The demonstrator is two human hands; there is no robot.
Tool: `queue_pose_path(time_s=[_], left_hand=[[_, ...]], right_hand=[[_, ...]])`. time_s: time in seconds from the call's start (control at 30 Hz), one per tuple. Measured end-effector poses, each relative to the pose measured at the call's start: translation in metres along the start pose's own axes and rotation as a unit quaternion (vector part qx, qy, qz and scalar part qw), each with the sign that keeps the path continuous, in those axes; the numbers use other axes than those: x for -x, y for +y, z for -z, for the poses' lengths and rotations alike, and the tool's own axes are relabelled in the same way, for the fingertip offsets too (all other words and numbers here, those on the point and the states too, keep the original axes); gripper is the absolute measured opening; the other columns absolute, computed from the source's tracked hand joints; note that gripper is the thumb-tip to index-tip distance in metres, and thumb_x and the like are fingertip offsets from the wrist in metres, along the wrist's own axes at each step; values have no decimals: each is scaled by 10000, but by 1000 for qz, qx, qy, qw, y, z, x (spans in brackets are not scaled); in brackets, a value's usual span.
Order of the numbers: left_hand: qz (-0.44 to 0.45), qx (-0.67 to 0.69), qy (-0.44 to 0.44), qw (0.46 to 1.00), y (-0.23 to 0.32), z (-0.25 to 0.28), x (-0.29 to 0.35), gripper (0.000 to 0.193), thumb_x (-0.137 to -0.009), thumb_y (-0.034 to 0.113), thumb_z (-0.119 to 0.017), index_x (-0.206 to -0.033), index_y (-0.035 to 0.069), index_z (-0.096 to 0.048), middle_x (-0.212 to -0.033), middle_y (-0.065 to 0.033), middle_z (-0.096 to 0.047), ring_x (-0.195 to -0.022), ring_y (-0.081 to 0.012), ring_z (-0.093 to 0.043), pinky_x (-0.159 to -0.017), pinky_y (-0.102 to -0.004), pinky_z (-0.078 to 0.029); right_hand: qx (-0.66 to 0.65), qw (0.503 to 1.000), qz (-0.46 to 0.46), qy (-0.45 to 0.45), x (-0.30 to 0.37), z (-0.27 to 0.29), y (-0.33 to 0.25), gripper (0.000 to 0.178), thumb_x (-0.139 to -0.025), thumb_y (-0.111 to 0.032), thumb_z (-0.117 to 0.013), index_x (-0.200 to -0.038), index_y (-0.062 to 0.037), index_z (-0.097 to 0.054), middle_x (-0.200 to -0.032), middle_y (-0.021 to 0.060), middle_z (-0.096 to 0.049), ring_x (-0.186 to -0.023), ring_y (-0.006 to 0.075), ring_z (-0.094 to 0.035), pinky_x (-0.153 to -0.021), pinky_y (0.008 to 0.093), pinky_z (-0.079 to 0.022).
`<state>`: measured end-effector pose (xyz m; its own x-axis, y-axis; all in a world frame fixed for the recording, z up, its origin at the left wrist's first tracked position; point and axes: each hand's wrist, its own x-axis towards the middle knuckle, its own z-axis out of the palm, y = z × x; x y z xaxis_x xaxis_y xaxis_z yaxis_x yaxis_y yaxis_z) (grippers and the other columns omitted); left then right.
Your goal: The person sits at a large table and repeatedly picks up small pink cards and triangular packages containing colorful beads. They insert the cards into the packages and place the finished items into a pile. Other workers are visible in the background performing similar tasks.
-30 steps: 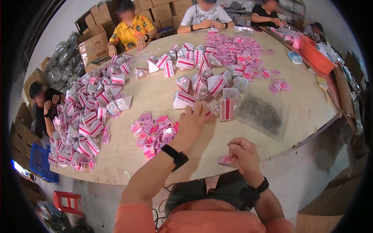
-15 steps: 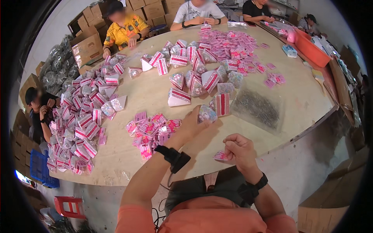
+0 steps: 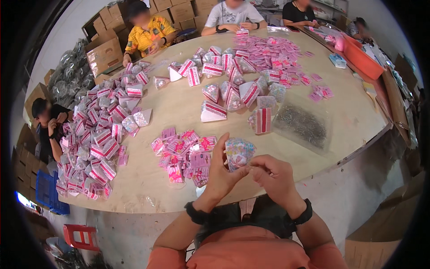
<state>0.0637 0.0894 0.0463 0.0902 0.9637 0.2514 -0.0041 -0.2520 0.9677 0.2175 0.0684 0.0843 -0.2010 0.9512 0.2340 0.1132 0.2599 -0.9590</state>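
My left hand [image 3: 221, 176] grips a wedge-shaped pouch [image 3: 239, 150] filled with pale, multicoloured bits, close to the near table edge. Against the pouch's near right corner my right hand [image 3: 277, 177] is closed in a pinch; what sits between its fingertips is too small to make out. Left of my hands is a heap of pink printed cards [image 3: 183, 152]. Beyond the pouch stands a similar wedge pack [image 3: 260, 121] with a dark pink stripe. A flat clear tray [image 3: 330, 144] of small dark metal pieces lies to its right.
A big pile of wedge packs [image 3: 101, 134] covers the table's left side, with more packs [image 3: 235, 94] in the middle. Pink cards [image 3: 273, 54] spread at the far side. An orange basin [image 3: 365, 60] stands at right. Co-workers sit around the far and left edges.
My left hand has drawn the pouch nearer and turned it. My right hand has moved up and left to meet it. The small card beneath my right hand no longer shows.
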Motion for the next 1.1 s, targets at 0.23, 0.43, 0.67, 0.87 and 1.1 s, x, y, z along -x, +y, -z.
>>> queue_pose_path(time_s=[0.23,0.43,0.67,0.87,1.1], left_hand=[[20,200,6,980,12,9,24,813,-687,-17,-638,-1346,81,-172,-1181,-91,-383,-1082,-193,-435,-903,-321,-379],[-34,178,64,981,24,22,33,786,-688,-88,-567,-1341,88,-164,-1174,-93,-399,-1079,-184,-444,-902,-318,-386],[-91,101,156,978,30,27,42,789,-710,-92,-594,-1336,82,-147,-1167,-126,-404,-1047,-188,-471,-860,-308,-427],[-102,111,173,973,23,30,46,799,-698,-93,-608,-1333,65,-149,-1184,-130,-378,-1053,-192,-457,-859,-310,-431],[-113,47,206,971,23,28,48,820,-664,-86,-639,-1331,36,-179,-1247,-118,-279,-1097,-207,-416,-873,-310,-426]], right_hand=[[25,997,15,-65,-3,-15,-19,104,-786,-72,-575,-871,-13,-588,-732,100,-589,-626,157,-562,-572,261,-441],[64,994,60,-66,-6,-28,-25,108,-783,-82,-571,-868,-16,-582,-750,118,-588,-640,234,-569,-582,289,-441],[202,942,266,-31,-10,-49,-31,113,-759,-69,-574,-869,-42,-567,-729,96,-584,-609,280,-542,-533,346,-394],[241,921,306,-24,-11,-56,-31,113,-734,-38,-582,-843,-39,-551,-690,91,-567,-572,265,-526,-507,349,-376],[272,906,322,-12,-12,-56,-30,109,-712,-12,-580,-810,-37,-540,-635,83,-534,-538,260,-507,-493,353,-366]])
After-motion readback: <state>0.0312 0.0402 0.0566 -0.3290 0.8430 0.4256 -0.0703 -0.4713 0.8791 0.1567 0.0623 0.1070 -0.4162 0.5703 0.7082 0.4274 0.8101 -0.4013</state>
